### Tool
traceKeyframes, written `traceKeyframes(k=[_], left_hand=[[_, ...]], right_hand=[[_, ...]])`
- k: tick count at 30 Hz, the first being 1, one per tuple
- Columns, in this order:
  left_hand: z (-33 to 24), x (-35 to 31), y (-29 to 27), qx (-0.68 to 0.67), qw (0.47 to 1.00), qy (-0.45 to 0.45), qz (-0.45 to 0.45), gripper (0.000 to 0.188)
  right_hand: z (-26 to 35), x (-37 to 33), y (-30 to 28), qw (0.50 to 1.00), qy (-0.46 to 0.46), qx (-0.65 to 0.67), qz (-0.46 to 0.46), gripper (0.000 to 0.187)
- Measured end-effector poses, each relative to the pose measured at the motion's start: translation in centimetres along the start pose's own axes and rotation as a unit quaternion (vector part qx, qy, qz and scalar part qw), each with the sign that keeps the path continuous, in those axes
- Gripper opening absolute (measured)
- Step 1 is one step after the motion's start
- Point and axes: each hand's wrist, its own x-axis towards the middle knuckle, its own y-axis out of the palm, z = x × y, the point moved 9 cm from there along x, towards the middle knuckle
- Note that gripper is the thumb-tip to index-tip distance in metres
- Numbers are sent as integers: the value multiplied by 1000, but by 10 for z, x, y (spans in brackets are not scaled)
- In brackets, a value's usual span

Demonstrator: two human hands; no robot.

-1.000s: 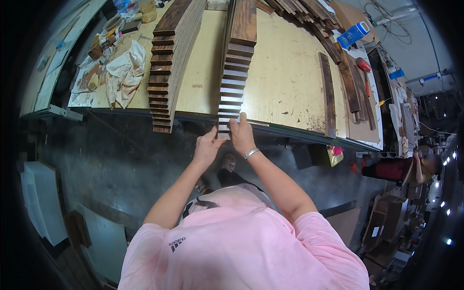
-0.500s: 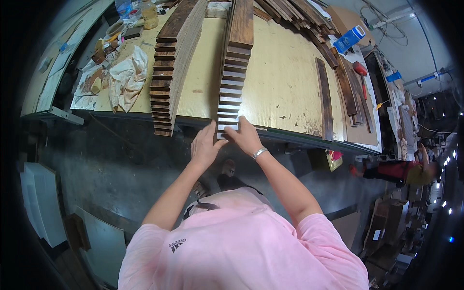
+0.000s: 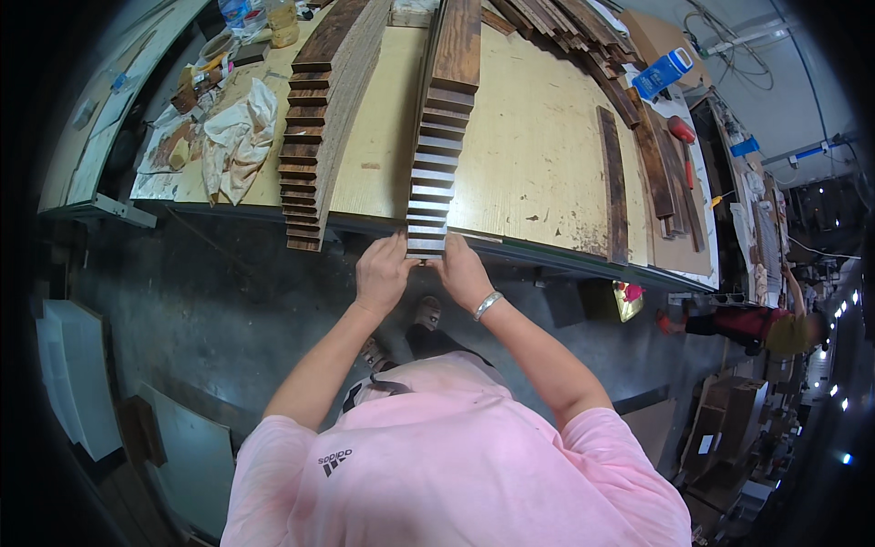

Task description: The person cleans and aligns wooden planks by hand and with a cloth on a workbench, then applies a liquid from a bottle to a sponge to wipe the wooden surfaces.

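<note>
Surface [image 3: 529,137]: pale yellow, carrying 2 stacks of brown boards in front of me.
Left stack [image 3: 305,118]: stepped at its near end, which juts past the surface's edge.
Middle stack [image 3: 436,173]: right of the left stack, its stepped end overhanging the edge toward me.
Left grip [image 3: 382,272]: closed on the left side of that end.
Right grip [image 3: 463,273]: closed on its right side.
Bracelet [image 3: 488,305]: silvery, around my right wrist.

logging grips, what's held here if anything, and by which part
The left hand and right hand hold the central stack of long dark-brown wooden boards by its near end, one at each side.
</note>
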Motion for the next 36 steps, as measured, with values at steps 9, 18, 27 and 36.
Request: traceKeyframes(k=[9,18,27,36], left_hand=[[5,7,-22,-27,998,-49,-9,43],[-1,71,-27,-94,992,-82,-1,60],[-2,65,-19,-64,992,-90,-66,48],[5,46,-98,-144,970,-125,-151,30]], right_hand=[[6,6,-21,999,22,-22,24,59],[8,56,-60,986,23,155,-62,60],[5,64,-58,980,2,182,-84,26],[-12,80,-92,954,25,284,-94,29]])
